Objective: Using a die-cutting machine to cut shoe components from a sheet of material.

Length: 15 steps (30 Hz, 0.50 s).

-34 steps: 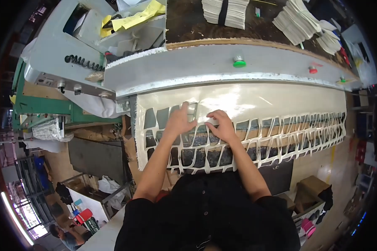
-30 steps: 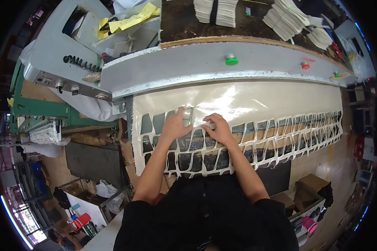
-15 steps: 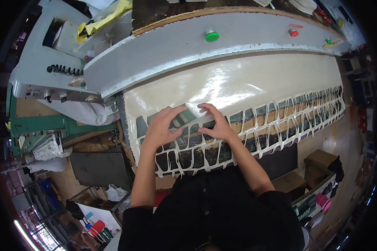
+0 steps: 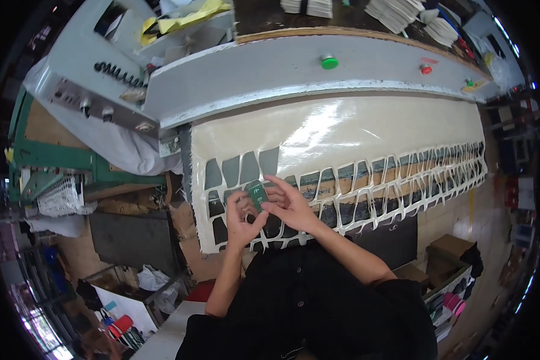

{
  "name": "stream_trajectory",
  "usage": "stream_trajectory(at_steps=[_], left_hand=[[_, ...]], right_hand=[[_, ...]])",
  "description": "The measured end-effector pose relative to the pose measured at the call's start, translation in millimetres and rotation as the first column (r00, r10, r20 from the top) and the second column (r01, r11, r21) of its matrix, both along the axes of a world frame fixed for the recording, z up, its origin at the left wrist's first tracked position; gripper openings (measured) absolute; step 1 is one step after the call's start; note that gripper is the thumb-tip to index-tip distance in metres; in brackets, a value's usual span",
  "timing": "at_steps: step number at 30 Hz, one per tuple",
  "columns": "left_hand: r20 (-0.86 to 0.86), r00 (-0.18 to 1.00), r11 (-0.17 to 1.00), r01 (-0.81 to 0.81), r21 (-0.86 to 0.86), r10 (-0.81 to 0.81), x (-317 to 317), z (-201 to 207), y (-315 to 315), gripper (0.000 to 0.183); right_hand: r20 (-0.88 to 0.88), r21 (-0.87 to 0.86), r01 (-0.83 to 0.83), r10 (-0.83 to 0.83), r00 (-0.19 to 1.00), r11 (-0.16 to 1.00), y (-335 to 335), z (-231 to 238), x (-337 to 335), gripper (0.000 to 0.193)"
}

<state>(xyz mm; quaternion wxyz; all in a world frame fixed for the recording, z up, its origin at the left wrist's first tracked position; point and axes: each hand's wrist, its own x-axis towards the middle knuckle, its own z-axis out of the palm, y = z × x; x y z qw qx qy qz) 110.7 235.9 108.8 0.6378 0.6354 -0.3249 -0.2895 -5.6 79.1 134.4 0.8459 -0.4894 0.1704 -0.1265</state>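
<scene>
While both hands sit close together at the near edge of the work table, the left hand (image 4: 241, 221) and right hand (image 4: 289, 207) share a small dark green piece (image 4: 257, 195) pinched between them. It's a flat, roughly rectangular cut-out, held just above the sheet rather than lying on it. Left-hand fingers curl up around its lower edge, and the right-hand fingers (image 4: 276, 187) come over the top, closed onto it (thumb side is hard to make out, so can't say exactly how the thumb sits).

Right under the hands is the pale cut sheet (image 4: 342, 129), glossy and cream coloured, with a long run of dark cut-out holes (image 4: 366, 192) leaving a white web of leftover strips that stretches off to the right. A few dark holes sit just left of the hands too.

Behind the sheet runs the long grey machine beam (image 4: 270, 69), with a green button (image 4: 328, 61) and a red button (image 4: 425, 69) on top. Further back, stacks of white pieces (image 4: 402, 15) on a bench. Off to the left, a white mesh basket (image 4: 57, 198) near a green frame.
</scene>
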Motion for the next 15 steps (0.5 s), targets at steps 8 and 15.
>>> stream_trajectory(at_steps=[8,15], left_hand=[[0.113,0.993,0.998,-0.033,0.054,0.027,11,15,32,0.04],[0.075,0.985,0.986,0.152,0.07,-0.157,8,0,57,0.045]], right_hand=[[-0.134,-0.129,-0.099,0.081,0.988,0.987,21,14,8,0.067],[-0.249,-0.236,-0.259,0.2,0.948,0.937,5,8,27,0.041]])
